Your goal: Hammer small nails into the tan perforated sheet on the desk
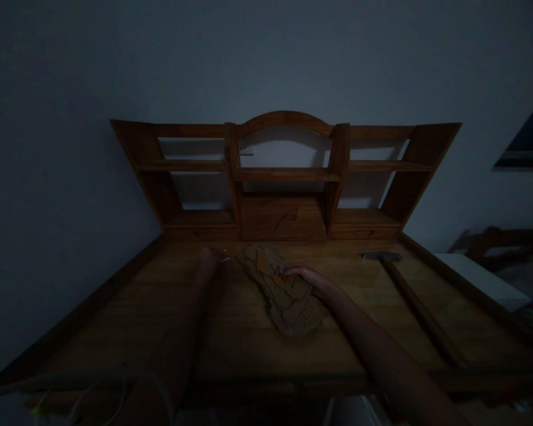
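A ragged, layered brown piece that looks like torn cardboard (pixel 293 305) lies tilted across the middle of the desk. Orange patches and dark marks show on its upper part, small dark dots on its lower part. My right hand (pixel 308 277) grips it at its right side, fingers over the top surface. To the left of it, my left hand (pixel 209 256) is closed just above the desktop. A small pale, shiny tip (pixel 225 259) shows at those fingers; what it belongs to is too dark to tell.
On the right of the wooden desk (pixel 249 355) lies a hammer (pixel 420 310) with a long wooden handle, its metal head away from me. A wooden shelf unit (pixel 284 174) stands along the back. Pale cords (pixel 119 378) hang at the front left. Lighting is dim.
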Action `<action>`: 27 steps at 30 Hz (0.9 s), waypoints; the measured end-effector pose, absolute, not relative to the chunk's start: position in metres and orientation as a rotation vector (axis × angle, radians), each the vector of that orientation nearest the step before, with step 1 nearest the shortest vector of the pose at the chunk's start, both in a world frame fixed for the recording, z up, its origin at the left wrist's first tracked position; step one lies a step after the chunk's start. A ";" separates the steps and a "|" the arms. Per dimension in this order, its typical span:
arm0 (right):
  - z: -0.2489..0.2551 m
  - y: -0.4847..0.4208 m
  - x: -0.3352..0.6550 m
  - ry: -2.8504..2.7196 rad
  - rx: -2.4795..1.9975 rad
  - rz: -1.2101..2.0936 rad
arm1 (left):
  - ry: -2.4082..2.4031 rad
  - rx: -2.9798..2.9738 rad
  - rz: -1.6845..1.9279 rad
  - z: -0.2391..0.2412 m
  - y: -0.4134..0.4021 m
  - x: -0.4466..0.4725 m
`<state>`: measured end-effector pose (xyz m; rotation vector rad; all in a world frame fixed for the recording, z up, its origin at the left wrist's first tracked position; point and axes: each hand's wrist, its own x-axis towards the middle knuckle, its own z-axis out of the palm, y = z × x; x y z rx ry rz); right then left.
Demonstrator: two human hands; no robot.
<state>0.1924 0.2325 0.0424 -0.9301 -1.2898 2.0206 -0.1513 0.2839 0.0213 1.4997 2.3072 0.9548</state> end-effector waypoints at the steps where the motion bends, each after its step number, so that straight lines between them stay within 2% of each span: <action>1: 0.041 0.233 0.193 -1.291 -0.927 2.020 | 2.330 1.485 0.998 0.021 0.285 -0.152; 7: 0.036 0.236 0.193 -1.296 -0.922 2.036 | 2.318 1.343 1.441 0.029 0.288 -0.141; 15: 0.055 0.227 0.195 -1.259 -0.925 1.954 | 1.809 1.556 1.845 0.038 0.283 -0.090; 21: 0.065 0.235 0.206 -1.133 -0.927 1.805 | 1.285 2.079 1.809 0.064 0.254 -0.042; 27: 0.058 0.241 0.209 -1.163 -0.931 1.778 | 1.380 2.204 1.934 0.084 0.229 -0.017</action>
